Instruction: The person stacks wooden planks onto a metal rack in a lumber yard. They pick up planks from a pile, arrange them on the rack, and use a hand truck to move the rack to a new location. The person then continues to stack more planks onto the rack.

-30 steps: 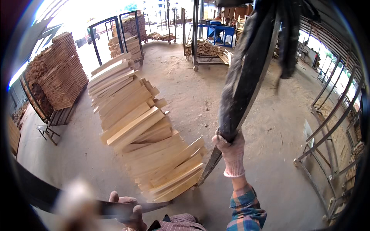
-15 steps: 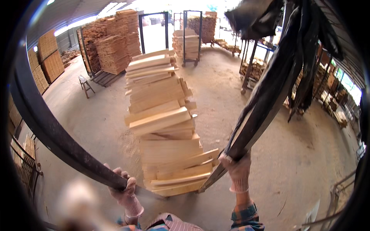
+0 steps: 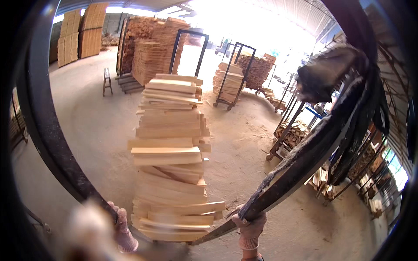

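Observation:
Both my gloved hands are closed on the dark metal uprights of a wheeled-looking frame. My left hand [image 3: 124, 230] wraps the left upright [image 3: 56, 143] near the lower edge, partly hidden by a blurred pale shape in front. My right hand [image 3: 250, 226] grips the lower part of the right upright [image 3: 296, 176]. Between and beyond the uprights runs a long load of pale wooden boards [image 3: 167, 191], piled crosswise with uneven ends. Tattered dark cloth [image 3: 348, 117] hangs from the right upright, apart from my hand. The frame's base is hidden under the boards.
Tall wood stacks [image 3: 150, 61] stand at the far left, with a small stool [image 3: 107, 81] before them. A wheeled rack [image 3: 233, 78] holding boards is ahead. Another rack with wood scraps [image 3: 291, 135] stands to the right. Dusty concrete floor [image 3: 87, 122] lies around the load.
The view has tilted and swung, so the background stacks and racks sit farther right and lower. My hands and the boards also sit lower in the picture. Both hands keep hold of the uprights.

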`<move>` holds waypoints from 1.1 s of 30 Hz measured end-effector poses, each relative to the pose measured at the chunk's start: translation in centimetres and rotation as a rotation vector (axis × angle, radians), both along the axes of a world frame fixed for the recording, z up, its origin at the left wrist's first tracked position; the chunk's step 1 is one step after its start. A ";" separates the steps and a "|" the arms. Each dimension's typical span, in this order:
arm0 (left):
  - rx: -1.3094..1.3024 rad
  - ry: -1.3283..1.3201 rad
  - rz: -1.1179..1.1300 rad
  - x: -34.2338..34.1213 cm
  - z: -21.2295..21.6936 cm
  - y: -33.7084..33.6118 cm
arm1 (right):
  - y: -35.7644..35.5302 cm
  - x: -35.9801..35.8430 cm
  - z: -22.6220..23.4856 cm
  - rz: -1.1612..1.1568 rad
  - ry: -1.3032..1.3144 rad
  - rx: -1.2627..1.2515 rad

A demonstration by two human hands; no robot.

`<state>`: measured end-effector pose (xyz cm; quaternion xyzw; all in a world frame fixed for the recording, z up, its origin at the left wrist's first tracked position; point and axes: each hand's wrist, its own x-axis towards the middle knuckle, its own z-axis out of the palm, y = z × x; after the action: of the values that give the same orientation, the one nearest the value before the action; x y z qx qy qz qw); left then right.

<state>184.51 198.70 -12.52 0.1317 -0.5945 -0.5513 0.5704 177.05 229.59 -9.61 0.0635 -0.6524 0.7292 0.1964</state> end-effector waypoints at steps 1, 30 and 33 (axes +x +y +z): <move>0.021 0.023 0.007 -1.0 0.1 1.2 | 0.7 -1.1 -0.2 0.006 -0.023 -0.014; -0.181 -0.244 0.633 -29.0 -8.3 13.1 | 11.5 -34.4 -8.4 0.252 0.116 0.016; -0.213 -0.248 0.664 -34.4 -8.1 12.7 | 10.7 -39.2 -7.1 0.256 0.084 -0.051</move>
<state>150.08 211.40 -20.61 0.3231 -0.6381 -0.2509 0.6523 137.88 240.28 -16.72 0.1719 -0.6114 0.7613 0.1304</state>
